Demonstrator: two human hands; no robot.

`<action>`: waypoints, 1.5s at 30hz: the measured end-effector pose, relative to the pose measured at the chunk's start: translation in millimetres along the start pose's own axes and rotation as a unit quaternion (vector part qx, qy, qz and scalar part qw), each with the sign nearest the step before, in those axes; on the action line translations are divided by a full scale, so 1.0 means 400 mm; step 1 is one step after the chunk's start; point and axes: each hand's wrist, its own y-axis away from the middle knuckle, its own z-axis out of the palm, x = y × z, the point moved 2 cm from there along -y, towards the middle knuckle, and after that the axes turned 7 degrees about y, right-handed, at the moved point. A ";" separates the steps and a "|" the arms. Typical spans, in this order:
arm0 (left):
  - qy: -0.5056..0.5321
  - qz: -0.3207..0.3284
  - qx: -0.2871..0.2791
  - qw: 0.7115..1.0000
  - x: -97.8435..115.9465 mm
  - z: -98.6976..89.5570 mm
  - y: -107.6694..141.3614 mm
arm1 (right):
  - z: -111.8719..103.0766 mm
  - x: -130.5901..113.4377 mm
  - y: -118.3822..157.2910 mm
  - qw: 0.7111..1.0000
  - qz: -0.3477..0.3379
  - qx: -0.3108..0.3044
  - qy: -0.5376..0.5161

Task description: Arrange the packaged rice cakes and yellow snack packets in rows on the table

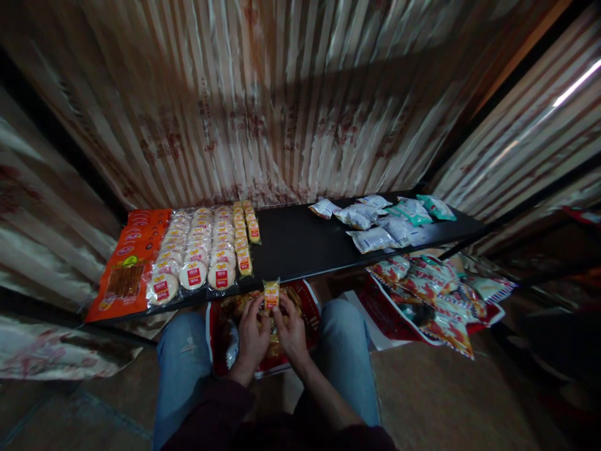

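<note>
Between my left hand [255,335] and my right hand [290,332] is a small yellow wrapped snack [271,295] with a red label, held upright by the fingertips of both. Below the hands, between my knees, lies an open red bag [312,307] with more yellow packets inside, partly hidden by my hands. Ahead on the black shelf [291,241], more small yellow snacks [244,260] stand in two overlapping columns, the right one shorter. Left of them run three columns of round white wrapped crackers [221,274] with red labels.
An orange snack bag [124,275] lies at the shelf's left end. Several silver and teal packets [373,238] lie loosely on its right part. Right of my knee, an open bag [399,307] overflows with red and white packets [436,282]. Striped curtains [282,125] hang behind.
</note>
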 end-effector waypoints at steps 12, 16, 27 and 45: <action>-0.102 0.063 0.012 0.993 0.103 0.055 -0.139 | 0.010 -0.079 -0.200 0.997 -0.049 -0.013 -0.057; -0.116 0.038 0.026 0.992 0.094 0.085 -0.200 | 0.047 -0.055 -0.290 0.998 -0.061 -0.005 -0.032; -0.122 -0.044 0.044 0.991 0.055 0.142 -0.323 | 0.088 -0.042 -0.433 0.993 -0.094 -0.037 0.061; -0.157 -0.037 0.018 0.987 0.050 0.148 -0.343 | 0.137 -0.046 -0.486 0.979 -0.110 -0.070 0.154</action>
